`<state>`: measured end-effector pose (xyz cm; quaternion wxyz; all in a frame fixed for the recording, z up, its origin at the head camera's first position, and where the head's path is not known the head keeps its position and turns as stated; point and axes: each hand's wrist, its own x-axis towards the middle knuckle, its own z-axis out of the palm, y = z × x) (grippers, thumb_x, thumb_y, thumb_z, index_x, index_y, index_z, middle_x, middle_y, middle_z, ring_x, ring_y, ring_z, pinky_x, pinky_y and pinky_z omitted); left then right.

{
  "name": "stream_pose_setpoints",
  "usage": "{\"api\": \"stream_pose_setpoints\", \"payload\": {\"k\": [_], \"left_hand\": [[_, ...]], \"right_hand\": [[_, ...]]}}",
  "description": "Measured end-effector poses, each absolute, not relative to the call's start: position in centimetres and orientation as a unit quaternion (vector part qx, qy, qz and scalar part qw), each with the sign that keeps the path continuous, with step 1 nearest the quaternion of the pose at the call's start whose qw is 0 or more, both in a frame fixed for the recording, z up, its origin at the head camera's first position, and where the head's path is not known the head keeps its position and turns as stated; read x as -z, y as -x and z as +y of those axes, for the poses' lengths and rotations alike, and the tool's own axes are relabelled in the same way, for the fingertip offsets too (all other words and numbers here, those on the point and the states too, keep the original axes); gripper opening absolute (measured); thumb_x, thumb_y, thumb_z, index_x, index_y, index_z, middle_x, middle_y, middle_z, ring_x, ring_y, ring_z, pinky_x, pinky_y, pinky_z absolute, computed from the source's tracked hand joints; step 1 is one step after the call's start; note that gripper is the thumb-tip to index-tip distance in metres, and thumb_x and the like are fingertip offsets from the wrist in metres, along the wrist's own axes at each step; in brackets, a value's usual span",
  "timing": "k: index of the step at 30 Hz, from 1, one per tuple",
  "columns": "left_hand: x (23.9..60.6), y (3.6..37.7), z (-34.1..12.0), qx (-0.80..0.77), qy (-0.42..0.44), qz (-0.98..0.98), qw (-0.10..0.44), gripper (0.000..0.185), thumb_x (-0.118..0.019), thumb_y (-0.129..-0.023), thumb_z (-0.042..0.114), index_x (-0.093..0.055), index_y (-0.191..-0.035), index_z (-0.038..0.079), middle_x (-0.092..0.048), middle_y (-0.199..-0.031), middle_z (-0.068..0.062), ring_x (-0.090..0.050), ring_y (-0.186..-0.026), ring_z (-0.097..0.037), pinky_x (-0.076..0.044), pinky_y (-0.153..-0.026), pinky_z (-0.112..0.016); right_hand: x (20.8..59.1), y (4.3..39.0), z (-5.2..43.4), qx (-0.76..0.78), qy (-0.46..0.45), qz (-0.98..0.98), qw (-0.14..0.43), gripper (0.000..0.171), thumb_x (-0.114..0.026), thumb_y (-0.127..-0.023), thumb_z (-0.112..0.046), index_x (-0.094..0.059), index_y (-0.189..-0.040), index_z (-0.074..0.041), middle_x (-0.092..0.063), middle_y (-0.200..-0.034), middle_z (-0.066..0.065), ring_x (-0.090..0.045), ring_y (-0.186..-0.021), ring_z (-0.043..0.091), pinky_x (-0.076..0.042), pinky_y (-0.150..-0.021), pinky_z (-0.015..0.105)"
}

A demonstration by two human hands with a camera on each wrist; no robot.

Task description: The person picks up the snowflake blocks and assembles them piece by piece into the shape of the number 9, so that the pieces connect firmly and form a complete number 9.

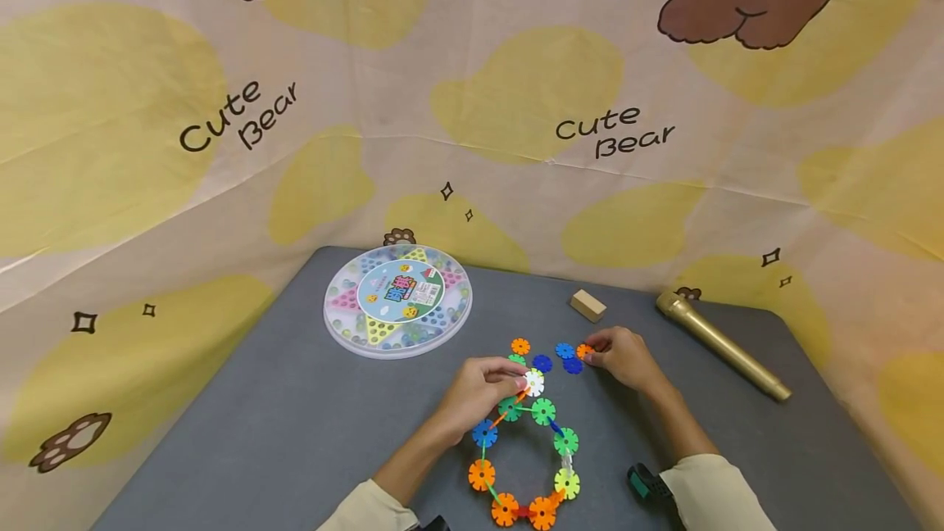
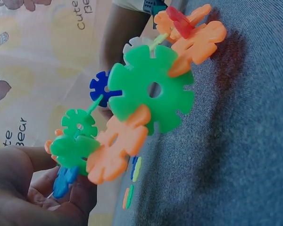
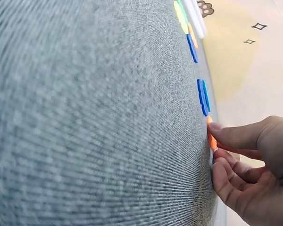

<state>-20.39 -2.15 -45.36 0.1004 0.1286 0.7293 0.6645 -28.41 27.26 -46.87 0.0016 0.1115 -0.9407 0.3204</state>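
Observation:
A ring of linked plastic snowflake discs in green, blue, orange and yellow (image 1: 482, 475) reaches toward the table's near edge. At its far end my left hand (image 1: 475, 392) pinches a white snowflake disc (image 1: 535, 383) joined to the ring. In the left wrist view a large green disc (image 2: 132, 89) is closest, and the pinched spot is hidden behind linked discs. My right hand (image 1: 627, 360) holds a loose orange snowflake disc (image 3: 210, 133) between thumb and fingers, low at the tabletop. Beside those fingertips lie a light blue disc (image 1: 564, 350) and a dark blue disc (image 1: 572, 366).
More loose discs, among them an orange one (image 1: 520, 347) and a dark blue one (image 1: 542, 363), lie past the left hand. A round board game case (image 1: 347, 334) stands back left. A wooden block (image 1: 587, 306) and a gold microphone (image 1: 726, 347) lie behind and to the right.

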Motion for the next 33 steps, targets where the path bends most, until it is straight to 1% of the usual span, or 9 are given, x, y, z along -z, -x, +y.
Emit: {"api": "stream_pose_setpoints", "payload": {"k": [8, 11, 14, 19, 22, 25, 30, 32, 33], "left_hand": [[45.6, 20.4, -2.1, -0.666, -0.13, 0.727, 0.103, 0.022, -0.074, -0.1, 0.016, -0.08, -0.116, 0.002, -0.08, -0.106, -0.011, -0.074, -0.092, -0.012, -0.056, -0.077, -0.021], [45.6, 20.4, -2.1, -0.668, -0.128, 0.726, 0.103, 0.022, -0.074, -0.099, 0.015, -0.08, -0.115, 0.001, -0.081, -0.106, -0.011, -0.075, -0.091, -0.012, -0.056, -0.077, -0.02], [45.6, 20.5, -2.1, -0.673, -0.122, 0.722, 0.105, 0.022, -0.074, -0.099, 0.015, -0.08, -0.113, 0.0, -0.081, -0.102, -0.011, -0.073, -0.086, -0.01, -0.056, -0.073, -0.019], [45.5, 20.5, -2.1, -0.683, -0.114, 0.714, 0.107, 0.022, -0.074, -0.098, 0.014, -0.08, -0.112, -0.002, -0.081, -0.098, -0.012, -0.072, -0.079, -0.008, -0.054, -0.068, -0.019], [45.5, 20.5, -2.1, -0.685, -0.113, 0.712, 0.104, 0.022, -0.074, -0.098, 0.014, -0.08, -0.112, -0.003, -0.081, -0.099, -0.012, -0.072, -0.08, -0.009, -0.055, -0.07, -0.019], [45.4, 20.4, -2.1, -0.682, -0.11, 0.716, 0.101, 0.022, -0.074, -0.098, 0.015, -0.08, -0.112, -0.002, -0.081, -0.101, -0.012, -0.073, -0.083, -0.011, -0.056, -0.073, -0.02], [45.5, 20.4, -2.1, -0.678, -0.109, 0.721, 0.098, 0.022, -0.074, -0.099, 0.017, -0.081, -0.111, 0.0, -0.081, -0.103, -0.011, -0.074, -0.087, -0.013, -0.058, -0.076, -0.022], [45.5, 20.4, -2.1, -0.679, -0.111, 0.719, 0.098, 0.022, -0.074, -0.099, 0.017, -0.081, -0.111, 0.0, -0.081, -0.103, -0.01, -0.075, -0.087, -0.014, -0.058, -0.077, -0.022], [45.5, 20.4, -2.1, -0.68, -0.111, 0.718, 0.098, 0.022, -0.074, -0.099, 0.017, -0.081, -0.111, 0.0, -0.081, -0.103, -0.01, -0.075, -0.087, -0.014, -0.058, -0.077, -0.023]], "right_hand": [[46.9, 27.7, 27.2, -0.344, -0.073, -0.936, 0.023, 0.015, -0.085, -0.088, -0.007, -0.073, -0.097, -0.004, -0.065, -0.081, 0.003, -0.055, -0.076, 0.018, -0.044, -0.07, 0.032], [46.9, 27.3, 27.1, -0.353, -0.066, -0.933, 0.034, 0.013, -0.085, -0.089, -0.008, -0.076, -0.097, -0.004, -0.069, -0.082, 0.003, -0.057, -0.077, 0.017, -0.047, -0.069, 0.029], [46.6, 26.7, 26.8, -0.368, -0.074, -0.926, 0.033, 0.011, -0.085, -0.091, -0.011, -0.079, -0.098, -0.005, -0.074, -0.086, 0.003, -0.06, -0.077, 0.017, -0.049, -0.067, 0.027], [45.9, 25.3, 26.0, -0.43, -0.096, -0.898, -0.01, 0.012, -0.083, -0.093, -0.016, -0.08, -0.101, -0.007, -0.077, -0.089, 0.003, -0.066, -0.077, 0.021, -0.055, -0.064, 0.03], [45.6, 24.7, 25.5, -0.465, -0.106, -0.878, -0.036, 0.015, -0.081, -0.095, -0.018, -0.079, -0.104, -0.005, -0.076, -0.091, 0.006, -0.069, -0.08, 0.026, -0.059, -0.067, 0.034], [45.4, 24.2, 25.1, -0.497, -0.117, -0.858, -0.054, 0.019, -0.08, -0.096, -0.019, -0.078, -0.107, -0.003, -0.078, -0.094, 0.008, -0.071, -0.085, 0.031, -0.062, -0.073, 0.035], [45.2, 23.6, 24.3, -0.547, -0.142, -0.822, -0.073, 0.02, -0.079, -0.097, -0.017, -0.078, -0.109, -0.002, -0.08, -0.097, 0.01, -0.073, -0.089, 0.041, -0.063, -0.076, 0.036], [45.1, 23.4, 24.0, -0.557, -0.152, -0.813, -0.071, 0.019, -0.079, -0.097, -0.017, -0.079, -0.109, -0.003, -0.08, -0.097, 0.01, -0.073, -0.089, 0.043, -0.063, -0.076, 0.038], [45.1, 23.3, 23.9, -0.56, -0.156, -0.81, -0.07, 0.019, -0.08, -0.096, -0.018, -0.079, -0.108, -0.003, -0.08, -0.097, 0.01, -0.073, -0.087, 0.042, -0.063, -0.076, 0.038]]}}
